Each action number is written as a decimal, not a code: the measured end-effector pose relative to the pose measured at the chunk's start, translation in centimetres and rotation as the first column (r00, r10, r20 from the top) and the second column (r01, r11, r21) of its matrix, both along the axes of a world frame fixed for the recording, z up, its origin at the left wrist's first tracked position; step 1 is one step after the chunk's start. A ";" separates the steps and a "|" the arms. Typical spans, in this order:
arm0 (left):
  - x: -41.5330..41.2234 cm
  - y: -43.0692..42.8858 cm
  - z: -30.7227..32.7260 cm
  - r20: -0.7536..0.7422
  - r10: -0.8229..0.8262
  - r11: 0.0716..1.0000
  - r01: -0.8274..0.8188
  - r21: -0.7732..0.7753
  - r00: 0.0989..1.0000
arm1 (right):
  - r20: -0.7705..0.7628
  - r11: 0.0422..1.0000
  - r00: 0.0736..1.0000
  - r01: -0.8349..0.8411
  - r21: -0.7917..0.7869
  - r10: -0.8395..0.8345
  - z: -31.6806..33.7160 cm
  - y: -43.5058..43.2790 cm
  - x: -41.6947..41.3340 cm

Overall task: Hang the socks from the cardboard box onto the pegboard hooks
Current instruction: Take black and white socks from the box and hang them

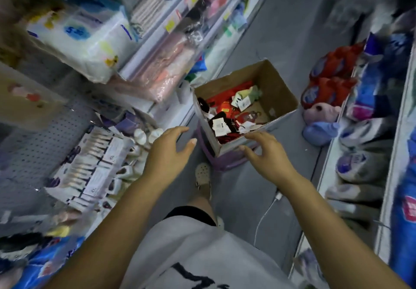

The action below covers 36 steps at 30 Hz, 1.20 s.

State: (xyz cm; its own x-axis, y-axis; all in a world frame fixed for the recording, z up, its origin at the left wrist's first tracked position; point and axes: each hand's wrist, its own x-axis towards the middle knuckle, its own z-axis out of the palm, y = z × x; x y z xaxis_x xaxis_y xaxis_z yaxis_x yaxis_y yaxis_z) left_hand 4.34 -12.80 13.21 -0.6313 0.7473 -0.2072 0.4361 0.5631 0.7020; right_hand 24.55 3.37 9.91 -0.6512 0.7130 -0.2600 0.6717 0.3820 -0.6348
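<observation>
Standing in a shop aisle, grey floor (292,30) between stocked shelves (180,12).
My left hand (167,151) and right hand (267,153) hover slack and empty by the cardboard box (276,86) of socks (225,120); pegboard (38,144) at my left.

The cardboard box (276,81) hides most of the purple plastic base (225,165) under it. Print on the sock tags (220,125) is too small to read.
</observation>
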 end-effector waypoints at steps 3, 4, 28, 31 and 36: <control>-2.2 4.2 -2.1 0.072 0.018 0.997 -0.012 -0.080 0.997 | 0.044 0.995 0.998 0.043 -0.086 -0.039 -1.3 3.7 -1.8; -3.0 5.6 -2.9 0.100 0.028 0.994 -0.017 -0.108 0.995 | 0.065 0.992 0.997 0.057 -0.113 -0.050 -1.8 4.9 -2.6; -3.3 16.3 -18.6 0.292 0.513 0.852 -0.438 -0.287 0.807 | 0.355 0.898 0.890 -0.122 -0.422 0.287 -27.4 16.9 -15.0; -3.0 16.5 -18.6 0.284 0.540 0.837 -0.473 -0.273 0.792 | 0.324 0.867 0.903 -0.096 -0.489 0.283 -27.4 17.0 -14.3; -2.2 17.3 -16.9 0.225 0.632 0.775 -0.595 -0.215 0.742 | 0.182 0.770 0.978 0.042 -0.637 0.097 -23.5 18.6 -13.2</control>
State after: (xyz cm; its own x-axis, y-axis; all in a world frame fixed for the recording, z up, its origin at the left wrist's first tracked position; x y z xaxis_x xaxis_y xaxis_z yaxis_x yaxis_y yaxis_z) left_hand 2.19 4.54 -3.73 -0.8486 0.1746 -0.4993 -0.2291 0.7295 0.6445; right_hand 11.40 21.96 -13.61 -0.5546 0.3216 -0.7674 0.8015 -0.0413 -0.5965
